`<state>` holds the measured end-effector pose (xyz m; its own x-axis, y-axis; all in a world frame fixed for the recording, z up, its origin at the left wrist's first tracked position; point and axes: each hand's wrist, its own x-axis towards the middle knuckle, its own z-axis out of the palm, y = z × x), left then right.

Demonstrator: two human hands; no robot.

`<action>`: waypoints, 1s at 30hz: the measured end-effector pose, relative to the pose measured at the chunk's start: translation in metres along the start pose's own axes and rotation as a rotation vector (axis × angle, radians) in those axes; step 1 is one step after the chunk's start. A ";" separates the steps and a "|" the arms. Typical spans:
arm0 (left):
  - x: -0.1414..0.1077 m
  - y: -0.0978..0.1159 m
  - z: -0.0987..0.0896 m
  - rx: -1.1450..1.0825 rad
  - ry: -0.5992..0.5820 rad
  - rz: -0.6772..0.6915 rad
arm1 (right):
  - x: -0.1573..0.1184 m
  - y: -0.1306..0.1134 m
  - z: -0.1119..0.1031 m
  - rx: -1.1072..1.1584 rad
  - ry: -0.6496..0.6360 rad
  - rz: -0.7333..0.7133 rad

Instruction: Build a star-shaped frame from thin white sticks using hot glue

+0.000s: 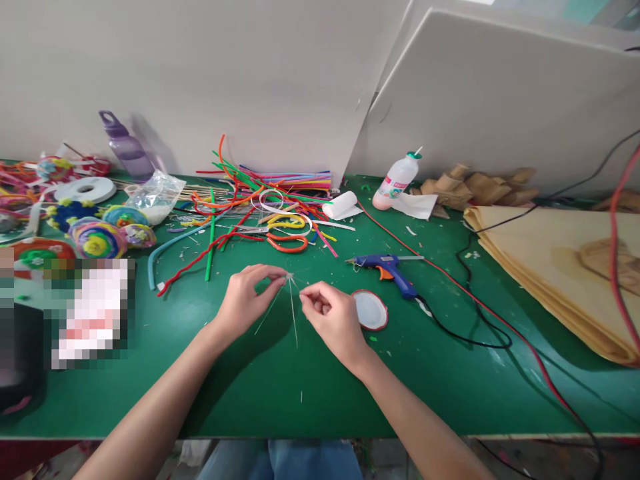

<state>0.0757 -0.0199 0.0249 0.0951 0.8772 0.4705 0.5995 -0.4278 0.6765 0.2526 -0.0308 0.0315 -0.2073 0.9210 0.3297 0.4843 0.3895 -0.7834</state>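
Above the middle of the green table, my left hand (247, 297) pinches a small bunch of thin white strands (293, 313) by the top, between thumb and forefinger. Several strands fan downward from that pinch. Just to its right, my right hand (337, 323) is closed in a pinch, where one fine strand reaches its fingertips. Whether the strands are wire or thread is too fine to tell. Beside my right wrist lies a round white lid with a red rim (371, 310). A blue hot glue gun (393, 267) rests on its side farther right.
Scissors with orange handles (287, 243) lie before a pile of coloured pipe cleaners (270, 183). A bottle (397, 180) stands at the back, and a purple water bottle (129, 150) at back left. Cables (527, 340) cross the right side near folded brown paper (545, 267).
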 end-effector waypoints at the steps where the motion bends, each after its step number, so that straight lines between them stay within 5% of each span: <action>1: 0.000 0.001 0.000 -0.012 -0.007 -0.003 | 0.000 0.000 0.000 0.002 0.008 -0.007; 30: 0.001 0.007 0.000 -0.179 -0.051 -0.185 | -0.001 0.006 0.009 -0.074 0.052 -0.106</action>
<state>0.0795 -0.0215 0.0303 0.0395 0.9520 0.3034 0.4605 -0.2868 0.8400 0.2484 -0.0292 0.0218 -0.2170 0.8731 0.4367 0.5240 0.4816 -0.7025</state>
